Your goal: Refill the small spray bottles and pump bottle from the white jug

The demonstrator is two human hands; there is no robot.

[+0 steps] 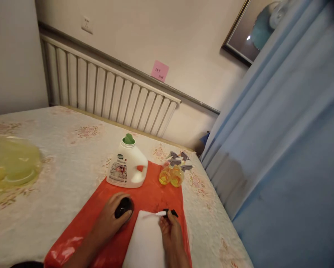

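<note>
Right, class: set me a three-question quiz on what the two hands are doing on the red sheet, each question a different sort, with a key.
1. True or false: the left hand rests on a dark rounded bottle.
2. Multiple choice: the right hand holds a) a green cap, b) a black spray head with a white tube, c) a pink note.
3. What colour is the cap on the white jug?

Key: 1 true. 2 b. 3 green.
</note>
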